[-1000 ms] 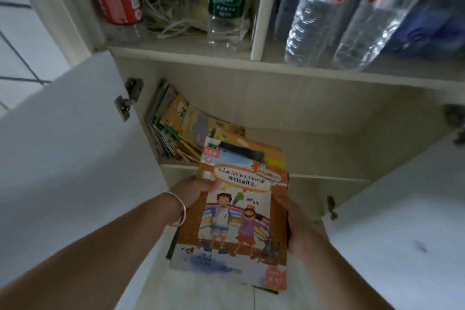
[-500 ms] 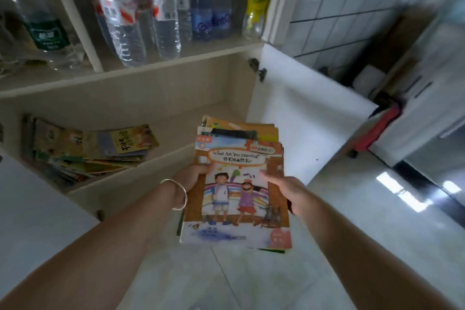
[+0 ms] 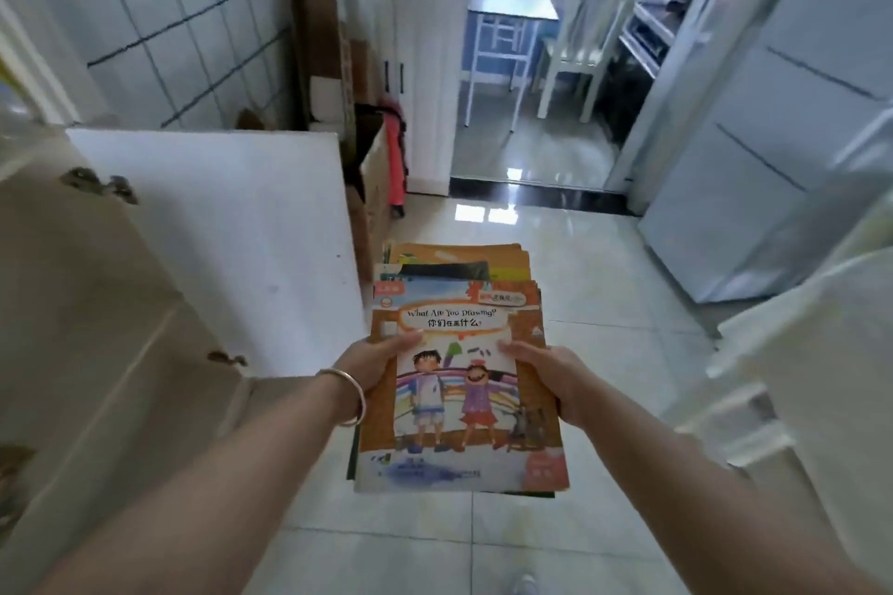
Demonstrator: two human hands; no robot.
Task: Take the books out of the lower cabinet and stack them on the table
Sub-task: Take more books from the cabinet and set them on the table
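Head view: your left hand [image 3: 372, 365] and right hand [image 3: 546, 374] clasp opposite edges of the books [image 3: 459, 382], keeping the stack level for carrying.

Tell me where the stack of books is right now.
In the head view the stack of books is low in the centre, held above the tiled floor between the left hand and right hand, just right of the open white cabinet door.
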